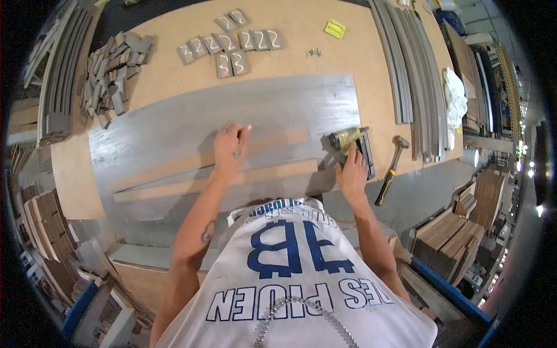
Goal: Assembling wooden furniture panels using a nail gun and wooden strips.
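Observation:
My left hand (232, 145) hovers over or rests on a wide grey panel (272, 98), its fingers curled in; whatever they may hold is hidden. Beneath it, two long tan strips (267, 173) run across the panel, meeting in a narrow angle at the left. At the panel's right end, my right hand (354, 174) has its fingers around a nail gun (350, 138) with a yellowish body and a black magazine. A hammer (393, 169) with a black and yellow handle lies just to the right of the gun.
Small grey blocks with white marks (229, 43) sit in groups behind the panel. A heap of grey offcuts (116, 72) lies at the left. Long grey strips (400, 69) are stacked at the right, near a white cloth (455, 95). A yellow object (335, 28) lies far back.

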A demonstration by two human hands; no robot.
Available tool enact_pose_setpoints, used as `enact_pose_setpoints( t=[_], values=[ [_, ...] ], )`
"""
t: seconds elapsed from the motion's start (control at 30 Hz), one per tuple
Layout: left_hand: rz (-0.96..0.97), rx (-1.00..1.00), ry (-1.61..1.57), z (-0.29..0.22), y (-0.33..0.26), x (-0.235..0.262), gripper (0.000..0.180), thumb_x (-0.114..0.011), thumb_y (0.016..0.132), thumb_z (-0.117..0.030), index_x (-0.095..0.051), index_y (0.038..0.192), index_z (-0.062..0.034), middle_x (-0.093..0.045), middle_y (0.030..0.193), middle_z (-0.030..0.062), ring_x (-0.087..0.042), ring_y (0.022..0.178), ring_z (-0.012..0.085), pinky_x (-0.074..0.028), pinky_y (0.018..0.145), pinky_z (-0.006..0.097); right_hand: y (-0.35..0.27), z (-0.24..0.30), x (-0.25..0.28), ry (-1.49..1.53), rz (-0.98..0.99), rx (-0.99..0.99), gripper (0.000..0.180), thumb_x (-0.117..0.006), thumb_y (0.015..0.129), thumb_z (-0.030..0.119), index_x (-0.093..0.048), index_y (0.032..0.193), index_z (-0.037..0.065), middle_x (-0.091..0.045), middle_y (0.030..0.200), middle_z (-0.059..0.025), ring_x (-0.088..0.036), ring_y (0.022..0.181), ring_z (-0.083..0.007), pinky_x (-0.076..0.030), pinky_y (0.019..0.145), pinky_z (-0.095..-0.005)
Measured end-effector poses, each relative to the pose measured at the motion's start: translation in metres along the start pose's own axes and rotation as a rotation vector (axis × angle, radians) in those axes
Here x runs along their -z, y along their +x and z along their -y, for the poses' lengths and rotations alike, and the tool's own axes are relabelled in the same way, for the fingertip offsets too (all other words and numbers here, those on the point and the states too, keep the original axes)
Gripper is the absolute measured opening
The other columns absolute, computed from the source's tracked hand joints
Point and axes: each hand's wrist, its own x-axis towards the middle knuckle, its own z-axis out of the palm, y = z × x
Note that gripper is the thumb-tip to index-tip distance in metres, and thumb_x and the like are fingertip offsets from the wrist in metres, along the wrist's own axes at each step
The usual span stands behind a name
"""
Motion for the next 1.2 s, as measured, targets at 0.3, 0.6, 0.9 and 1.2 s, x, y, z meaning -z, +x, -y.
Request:
enact_pose_setpoints(
  t=[0.3, 0.6, 0.9, 1.2],
  values=[
    [-0.326, 0.084, 0.357, 0.061, 0.131, 0.004, 0.077, -0.069, 0.081, -0.043, -0.04, 0.137, 0.0026, -0.058, 0.114, 0.0256, -0.05, 0.109, 0.0439, -0.039, 0.092, 0.052, 0.027, -0.02, 0.006, 0.068, -0.035, -0.251, 0.08, -0.069, 0.08, 0.01, -0.023, 0.146, 0.002, -0.054, 0.117, -0.0253, -0.057, 0.103, -0.042, -0.048, 0.085, -0.0483],
    [-0.297, -0.033, 0.347, 0.076, 0.148, 0.002, 0.083, -0.069, 0.08, -0.042, -0.036, 0.139, 0.005, -0.055, 0.121, 0.0246, -0.047, 0.115, 0.0397, -0.033, 0.102, 0.05, 0.036, 0.005, 0.022, 0.153, -0.161, -0.234, 0.082, -0.07, 0.081, 0.014, -0.022, 0.146, 0.002, -0.044, 0.13, -0.0284, -0.046, 0.117, -0.0448, -0.04, 0.097, -0.051],
    [-0.382, 0.111, -0.414, 0.074, 0.092, 0.027, 0.047, -0.067, 0.083, -0.016, -0.052, 0.121, 0.0082, -0.062, 0.098, 0.0081, -0.059, 0.091, 0.0215, -0.048, 0.08, 0.034, 0.042, 0.047, 0.039, 0.428, -0.295, -0.09, 0.069, -0.068, 0.085, 0.017, -0.033, 0.142, 0.0, -0.048, 0.129, -0.0266, -0.051, 0.115, -0.0408, -0.042, 0.096, -0.0471],
    [0.092, 0.572, -1.556, -0.092, -0.011, 0.018, 0.037, -0.065, 0.087, -0.005, -0.053, 0.122, 0.0036, -0.064, 0.108, 0.0063, -0.06, 0.094, 0.0138, -0.046, 0.078, 0.024, 0.024, 0.139, 0.035, 1.664, 0.108, 0.219, 0.047, -0.064, 0.092, 0.014, -0.047, 0.132, -0.002, -0.061, 0.12, -0.0095, -0.06, 0.106, -0.0179, -0.049, 0.092, -0.0313]
  ],
)
